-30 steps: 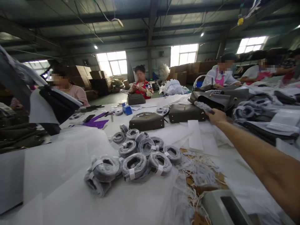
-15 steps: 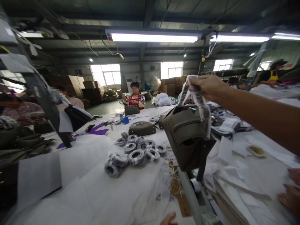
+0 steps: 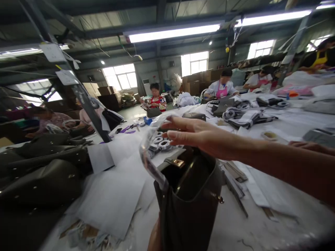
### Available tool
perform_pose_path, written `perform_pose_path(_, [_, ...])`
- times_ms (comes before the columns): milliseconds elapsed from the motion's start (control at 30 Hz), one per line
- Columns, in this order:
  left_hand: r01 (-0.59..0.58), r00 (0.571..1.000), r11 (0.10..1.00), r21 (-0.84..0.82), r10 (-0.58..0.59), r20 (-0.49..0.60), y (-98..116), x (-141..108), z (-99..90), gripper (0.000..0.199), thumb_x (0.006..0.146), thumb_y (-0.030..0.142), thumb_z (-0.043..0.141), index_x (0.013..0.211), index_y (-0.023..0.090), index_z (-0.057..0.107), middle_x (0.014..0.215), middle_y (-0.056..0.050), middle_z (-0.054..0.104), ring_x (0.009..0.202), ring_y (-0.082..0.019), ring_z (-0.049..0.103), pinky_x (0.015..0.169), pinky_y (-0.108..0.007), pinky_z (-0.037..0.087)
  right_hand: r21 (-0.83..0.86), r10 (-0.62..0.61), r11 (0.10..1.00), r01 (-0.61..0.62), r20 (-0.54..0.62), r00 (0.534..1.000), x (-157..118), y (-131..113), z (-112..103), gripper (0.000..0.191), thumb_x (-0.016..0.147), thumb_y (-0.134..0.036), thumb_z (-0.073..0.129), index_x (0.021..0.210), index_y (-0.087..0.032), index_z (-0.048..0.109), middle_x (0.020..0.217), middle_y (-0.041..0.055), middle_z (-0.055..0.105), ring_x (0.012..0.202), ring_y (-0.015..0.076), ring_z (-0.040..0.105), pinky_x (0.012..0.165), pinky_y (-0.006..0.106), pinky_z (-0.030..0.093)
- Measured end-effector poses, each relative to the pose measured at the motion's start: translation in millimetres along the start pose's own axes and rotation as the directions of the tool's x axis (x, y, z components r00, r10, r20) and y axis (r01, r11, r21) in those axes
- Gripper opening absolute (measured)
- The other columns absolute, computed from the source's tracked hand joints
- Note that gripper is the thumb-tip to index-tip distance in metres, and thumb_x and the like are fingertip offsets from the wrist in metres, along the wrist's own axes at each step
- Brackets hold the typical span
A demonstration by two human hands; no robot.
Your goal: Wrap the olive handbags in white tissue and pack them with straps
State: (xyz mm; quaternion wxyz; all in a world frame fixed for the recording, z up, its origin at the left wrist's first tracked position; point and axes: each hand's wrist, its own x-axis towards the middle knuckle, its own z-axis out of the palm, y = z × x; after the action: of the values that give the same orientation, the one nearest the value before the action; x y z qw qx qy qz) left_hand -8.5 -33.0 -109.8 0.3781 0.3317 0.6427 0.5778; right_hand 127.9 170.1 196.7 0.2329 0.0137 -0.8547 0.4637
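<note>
A dark olive bag (image 3: 188, 216) stands upright close in front of me, its top open, with gold-coloured fittings. Its handle (image 3: 146, 157), wrapped in clear film, arches up on the left. My right hand (image 3: 193, 134) is over the bag beside the top of the handle, fingers stretched out and apart. Low in the view, my left hand (image 3: 155, 234) grips the bag's left side, its fingers mostly hidden.
Dark bags (image 3: 47, 181) are piled at the left, beside white sheets (image 3: 112, 195). Wrapped rolls (image 3: 164, 144) lie beyond the bag. A slanting post (image 3: 86, 104) rises at the left. Several people work across the table, and another person's hand (image 3: 309, 144) shows at the right.
The bag has come lower and nearer, turning so its open top shows. My right hand has loosened from the handle; my left hand has taken hold of the bag's side. The view has shifted left.
</note>
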Motion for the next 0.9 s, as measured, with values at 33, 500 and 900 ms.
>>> perform_pose_path(33, [0.019, 1.0, 1.0, 0.01, -0.019, 0.02, -3.4, -8.1, -8.5, 0.066, 0.09, 0.07, 0.039, 0.129, 0.024, 0.064, 0.122, -0.01, 0.071, 0.123, -0.032, 0.06, 0.103, -0.048, 0.05, -0.11, 0.008, 0.994, -0.004, 0.038, 0.999, -2.9, 9.7, 6.0, 0.041, 0.097, -0.043, 0.053, 0.133, -0.024, 0.058, 0.124, 0.0024, 0.068, 0.116, 0.0231, 0.064, 0.099, 0.043, 0.054])
perform_pose_path(500, [-0.227, 0.882, 0.599, 0.768, 0.46, -0.098, 25.8, -73.0, -49.6, 0.037, 0.093, 0.044, 0.056, 0.126, 0.028, 0.063, 0.129, -0.006, 0.068, 0.116, -0.024, 0.065, 0.1, -0.039, 0.054, -0.661, 0.198, 0.741, -0.114, 0.054, 0.979, -216.5, 150.9, 93.0, 0.066, 0.089, -0.041, 0.067, 0.149, -0.029, 0.044, 0.154, 0.0087, 0.044, 0.142, 0.0315, 0.04, 0.116, 0.052, 0.037])
perform_pose_path(900, [-0.624, 0.768, 0.048, 0.78, 0.226, 0.6, 20.2, -17.2, 13.4, 0.072, 0.091, 0.026, 0.062, 0.152, 0.039, 0.025, 0.155, -0.001, 0.042, 0.14, -0.03, 0.043, 0.112, -0.057, 0.04, -0.777, 0.096, 0.627, 0.048, 0.139, 0.986, -225.6, 179.4, 127.0, 0.07, 0.091, -0.014, 0.058, 0.153, -0.034, 0.034, 0.152, 0.0026, 0.047, 0.142, 0.0265, 0.04, 0.115, 0.05, 0.037])
